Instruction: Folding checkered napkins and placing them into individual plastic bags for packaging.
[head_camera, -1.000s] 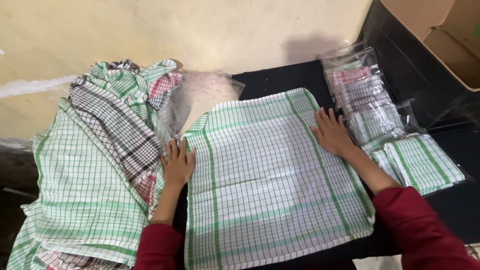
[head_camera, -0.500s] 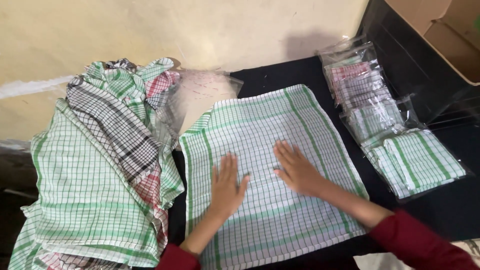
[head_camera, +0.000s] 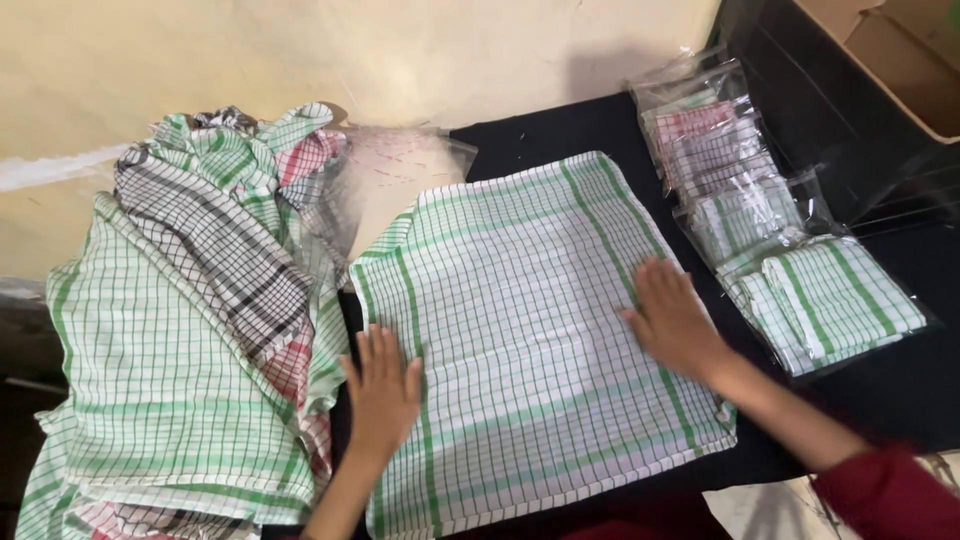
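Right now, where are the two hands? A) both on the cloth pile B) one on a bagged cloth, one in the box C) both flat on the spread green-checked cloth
C: the left hand and right hand lie palm-down on the cloth, near its opposite edges.

Green-checked white cloth (head_camera: 530, 330) spread flat on black table (head_camera: 900, 400).

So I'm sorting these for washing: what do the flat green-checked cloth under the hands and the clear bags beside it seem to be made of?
The flat green-checked cloth looks like woven cotton, matte: its grid weave shows and it lies limp on the table. The clear bags look like thin glossy plastic film: they glint, crinkle and show folded cloths inside.
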